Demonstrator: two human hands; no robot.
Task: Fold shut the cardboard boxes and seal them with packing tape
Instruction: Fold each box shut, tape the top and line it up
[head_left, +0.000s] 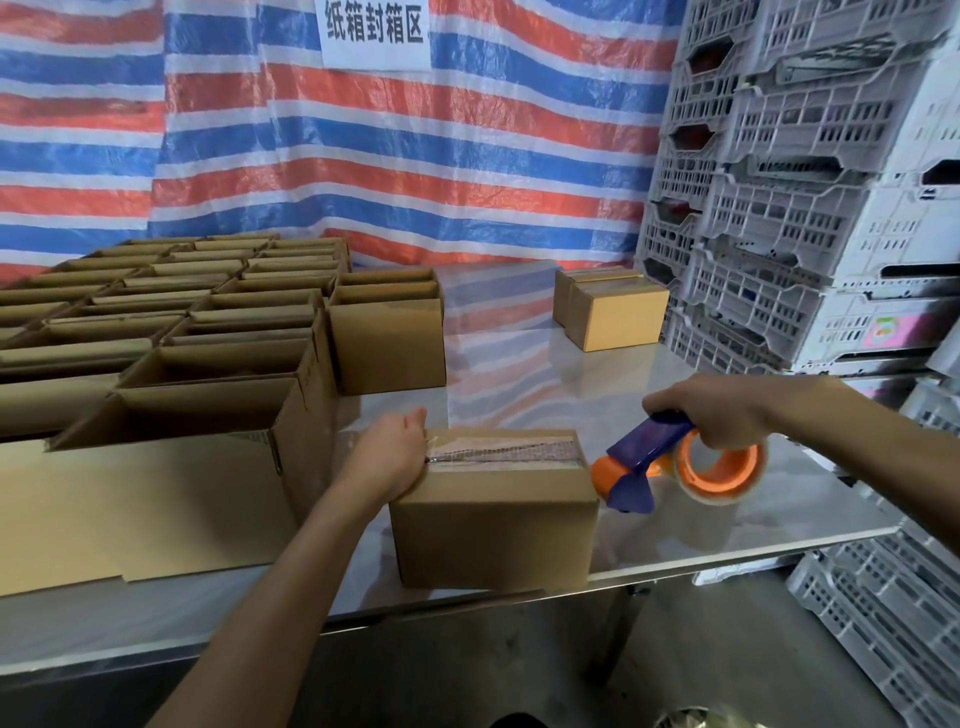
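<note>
One bench (675, 415): it carries all the cartons, and the taped box stands at its near edge, in front of you.
Many open boxes (208, 338): packed in rows left of and beyond the taped box, flaps not yet folded.
Two sealed boxes (613, 312): well beyond the taped box, toward its far right.
Taped box (493, 530): flaps are down. You should find it light and easy to slide on the smooth top. Its walls look stiff at the corners but likely soft in mid-panel, so hold it by an end edge or corner, not by pressing the top seam inward.
Box axis: its long side runs left to right, along the near edge of the bench, with the closed top facing up.
Tape dispenser (675, 467): just beside the right end of the taped box, nose tilted down toward that top edge, roll trailing to the right.
Right hand (722, 410): to the right of the taped box, your grip closed round the dispenser's handle.
Left hand (392, 457): on the left end of the taped box, your grip curled over that end to steady it.
Tape strip (504, 454): lies along the top seam of the taped box, following the long axis; it will be thin, sticky and quick to wrinkle.
</note>
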